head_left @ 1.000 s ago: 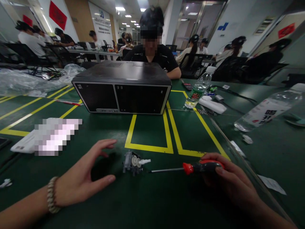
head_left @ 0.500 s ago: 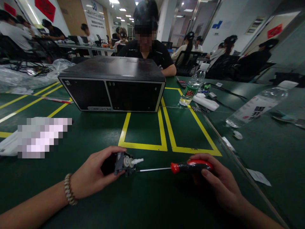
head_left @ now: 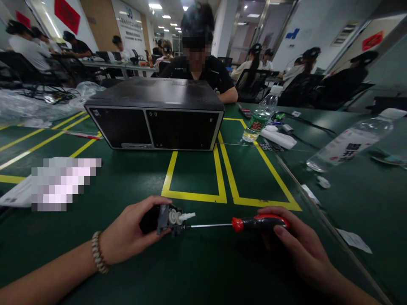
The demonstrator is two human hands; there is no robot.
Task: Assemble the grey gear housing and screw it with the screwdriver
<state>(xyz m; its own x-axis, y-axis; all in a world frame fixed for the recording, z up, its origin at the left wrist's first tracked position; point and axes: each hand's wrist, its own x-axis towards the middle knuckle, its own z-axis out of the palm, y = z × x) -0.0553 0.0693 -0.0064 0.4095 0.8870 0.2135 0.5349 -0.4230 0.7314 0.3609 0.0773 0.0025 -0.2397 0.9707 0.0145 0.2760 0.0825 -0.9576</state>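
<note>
My left hand (head_left: 127, 231) is closed around a small dark grey mechanism (head_left: 163, 220), gripped by its edges between thumb and fingers. White gears (head_left: 174, 216) and a white shaft (head_left: 187, 216) show on its right-hand face. In my right hand (head_left: 294, 237) is a screwdriver (head_left: 260, 222) with a red and black handle, pointing left. The screwdriver's tip meets or nearly meets the lower right side of the mechanism; contact is too small to tell. My left palm hides the rear of the mechanism.
A black computer case (head_left: 155, 95) lies across the table ahead, with a person (head_left: 203, 63) behind it. Two water bottles (head_left: 259, 116) (head_left: 352, 142) stand or lean at the right. Clear plastic wrap (head_left: 22, 106) lies far left, and a blurred-out flat item (head_left: 19, 190) sits nearer.
The whole view has shifted slightly, so everything appears a little farther right. Both hands keep their holds, and the screwdriver tip stays beside the mechanism.
</note>
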